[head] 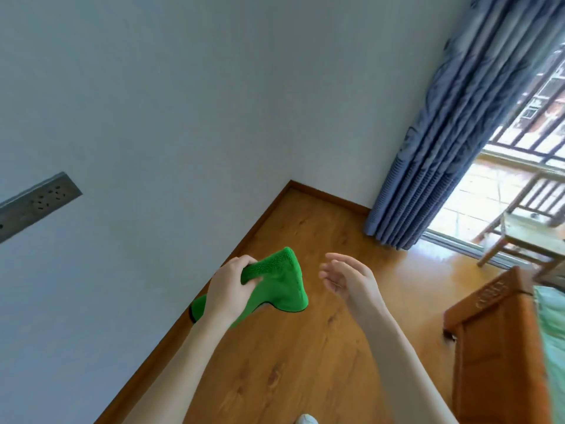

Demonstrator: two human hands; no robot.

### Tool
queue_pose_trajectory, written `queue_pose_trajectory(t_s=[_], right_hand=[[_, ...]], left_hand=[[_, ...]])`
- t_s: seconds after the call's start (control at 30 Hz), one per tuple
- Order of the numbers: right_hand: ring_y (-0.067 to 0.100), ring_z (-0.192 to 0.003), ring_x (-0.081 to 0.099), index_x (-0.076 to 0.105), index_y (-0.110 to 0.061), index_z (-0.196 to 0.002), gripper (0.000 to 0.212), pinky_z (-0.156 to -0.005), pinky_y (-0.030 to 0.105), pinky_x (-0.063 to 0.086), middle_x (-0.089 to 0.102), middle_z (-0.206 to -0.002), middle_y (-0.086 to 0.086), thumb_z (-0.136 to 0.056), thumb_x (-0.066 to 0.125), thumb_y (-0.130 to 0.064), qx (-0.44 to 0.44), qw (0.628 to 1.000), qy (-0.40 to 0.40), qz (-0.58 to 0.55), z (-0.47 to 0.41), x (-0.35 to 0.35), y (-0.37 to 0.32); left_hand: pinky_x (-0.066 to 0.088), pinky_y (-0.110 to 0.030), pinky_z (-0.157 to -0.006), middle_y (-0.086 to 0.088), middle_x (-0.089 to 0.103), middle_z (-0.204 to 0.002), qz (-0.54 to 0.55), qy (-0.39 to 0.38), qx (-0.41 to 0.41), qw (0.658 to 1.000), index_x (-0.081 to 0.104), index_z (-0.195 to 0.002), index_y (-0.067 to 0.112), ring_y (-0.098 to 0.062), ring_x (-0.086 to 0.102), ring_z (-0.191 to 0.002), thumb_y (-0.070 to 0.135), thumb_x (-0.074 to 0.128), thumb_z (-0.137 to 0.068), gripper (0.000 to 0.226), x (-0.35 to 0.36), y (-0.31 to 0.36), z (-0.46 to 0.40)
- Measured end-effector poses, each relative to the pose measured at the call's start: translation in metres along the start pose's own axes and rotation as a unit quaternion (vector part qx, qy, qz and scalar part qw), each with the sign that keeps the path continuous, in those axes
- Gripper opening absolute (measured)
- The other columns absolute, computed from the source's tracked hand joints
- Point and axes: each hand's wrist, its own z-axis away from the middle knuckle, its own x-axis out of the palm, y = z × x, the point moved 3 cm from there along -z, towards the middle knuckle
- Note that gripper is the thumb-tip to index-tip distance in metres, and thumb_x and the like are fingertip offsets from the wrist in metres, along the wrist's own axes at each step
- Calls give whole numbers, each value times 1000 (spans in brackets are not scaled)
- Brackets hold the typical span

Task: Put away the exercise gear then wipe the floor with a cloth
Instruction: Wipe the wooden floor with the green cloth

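Cloth (276,280), green and fuzzy, is hanging in the air above the wooden floor (305,347), near the room corner where the two pale walls (153,102) are meeting. Left hand (227,289) is gripping it: fingers are curling over the cloth's upper fold, thumb side pressing into the fabric, so the cloth is draping down on both sides of the hand, one end trailing lower left toward the skirting board (171,328), the other bulging out to the right. Cloth is not touching the floor as far as the view is showing.

Right hand (345,278) is hovering just beside the cloth, apart from it, palm turning toward it, fingers loose and slightly bent, holding nothing.

Blue curtain (452,133) is hanging at the upper right, beside a bright glass door with a railing outside. Wooden chair (526,237) is standing out past the door track. Wooden bed frame (495,347) is sitting at the right edge, light green bedding (553,332) lying on it. Socket strip (39,200) is showing on the left wall. White shoe tip (307,419) is peeking in at the bottom edge.
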Motion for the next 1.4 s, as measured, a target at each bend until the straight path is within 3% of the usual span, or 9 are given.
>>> queue_pose_trajectory(t_s=[0.13,0.27,0.53,0.87,1.0,1.2,1.3,1.4], right_hand=[[24,-79,64,64,-5,-103,16,-66,26,51,66,-89,15,-94,51,-10,-11,998,41,-36,1,-68,-34],[22,-78,64,64,-9,-99,17,-64,27,50,67,-89,12,-94,53,-22,6,991,98,-87,2,-136,-51],[28,-98,63,62,-11,-107,27,-90,39,49,66,-102,12,-97,46,-30,-22,971,215,-104,-11,-257,-65],[24,-88,65,64,-13,-99,26,-75,31,52,67,-97,10,-98,44,-29,-22,948,285,-139,-109,-375,-102],[23,-83,63,63,-9,-102,26,-67,29,48,66,-94,10,-99,43,-25,-15,935,316,-157,-155,-423,-136],[21,-78,62,63,-11,-96,22,-67,30,48,66,-89,10,-97,44,-22,-35,915,357,-183,-196,-494,-186],[21,-78,62,63,-11,-98,23,-67,30,48,65,-90,9,-98,43,-23,-35,903,380,-198,-215,-530,-202],[22,-80,62,63,-12,-96,24,-68,31,48,65,-90,10,-98,43,-23,-38,895,392,-209,-243,-566,-217]], left_hand=[[44,-15,-68,12,65,-90,29,-12,35,999,64,-96,20,-6,58,-83,23,67,-83,14,34,64,-34],[42,-14,-66,11,66,-87,72,-47,58,995,65,-93,18,-6,59,-82,20,68,-82,11,70,115,-62],[41,-19,-61,3,65,-88,123,-113,36,985,64,-92,13,-16,60,-84,21,67,-83,13,157,192,-128],[51,-34,-73,4,66,-84,159,-199,75,964,65,-87,16,-16,61,-82,22,68,-82,9,283,301,-243],[49,-30,-70,1,67,-85,174,-252,83,948,65,-87,19,-16,61,-83,25,70,-81,10,336,348,-293],[48,-30,-65,1,65,-76,174,-287,123,934,65,-84,19,-15,58,-71,26,71,-80,10,394,436,-363],[47,-27,-62,-1,66,-78,180,-304,137,925,65,-86,18,-16,60,-73,28,69,-82,11,425,473,-394],[51,-33,-67,-1,67,-81,179,-324,145,918,64,-88,19,-17,62,-78,29,68,-83,11,463,507,-425]])
